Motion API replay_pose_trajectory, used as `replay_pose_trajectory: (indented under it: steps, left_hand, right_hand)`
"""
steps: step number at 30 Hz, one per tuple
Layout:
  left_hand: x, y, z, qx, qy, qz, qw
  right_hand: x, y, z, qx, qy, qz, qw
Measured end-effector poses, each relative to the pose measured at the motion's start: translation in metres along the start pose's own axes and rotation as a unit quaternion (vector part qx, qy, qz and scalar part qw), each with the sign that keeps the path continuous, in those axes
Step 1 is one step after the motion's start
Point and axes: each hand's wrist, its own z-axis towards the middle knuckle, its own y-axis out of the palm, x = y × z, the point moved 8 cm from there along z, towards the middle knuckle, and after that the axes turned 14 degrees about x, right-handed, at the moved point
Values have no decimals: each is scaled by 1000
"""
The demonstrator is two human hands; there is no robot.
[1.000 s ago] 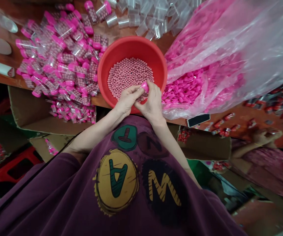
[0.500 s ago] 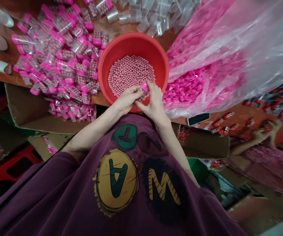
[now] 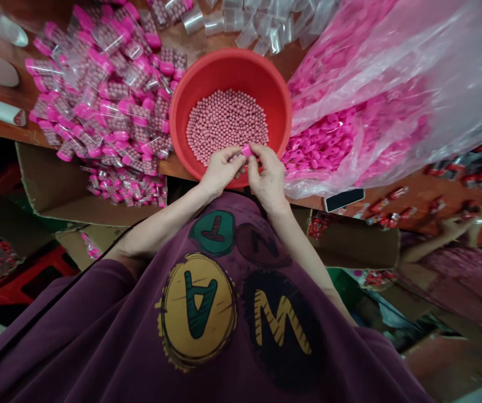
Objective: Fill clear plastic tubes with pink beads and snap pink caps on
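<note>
The left hand point(image 3: 221, 170) and right hand point(image 3: 268, 176) meet over the near rim of a red plastic basin point(image 3: 280, 95), their fingers point(image 3: 233, 155) closed narrowly on a small pink-capped tube point(image 3: 246, 150), which sits just above the pink beads point(image 3: 226, 123) in the basin. The fingers hide most of the tube, so its contents are hard to make out. Bagged pink-capped tubes point(image 3: 110, 95) lie left on the wooden worktop point(image 3: 178, 168), beside a clear bag of pink plastic pieces point(image 3: 350, 134) on the right.

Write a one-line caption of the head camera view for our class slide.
Left hand and right hand hold a pink-capped tube over a red bowl of pink beads.
</note>
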Motion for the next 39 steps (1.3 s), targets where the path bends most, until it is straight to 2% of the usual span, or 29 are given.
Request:
replay_pose_trajectory:
  steps: [4,9,13,26,32,35,39]
  left_hand:
    - [-1,-1,2,29,-7,13,999]
    - [1,3,3,-6,-19,0,1000]
    - [0,3,1,-29,-5,11,1000]
    - [-16,-1,-6,-35,-42,29,998]
    - [-15,-2,-3,-66,-63,12,996]
    - [-17,-1,-1,-77,-46,28,996]
    - [-17,-5,5,-20,44,131,990]
  right_hand:
    - [-2,14,-15,-44,-13,-59,997]
    - [6,26,-23,-30,-4,-126,992]
    - [12,26,-19,-22,-4,-116,993]
    - [24,34,-32,-91,-2,-132,987]
    - [24,25,-29,-35,10,-113,993]
    - [25,25,-28,-44,-9,-140,989]
    - [24,31,-27,-69,-13,-179,981]
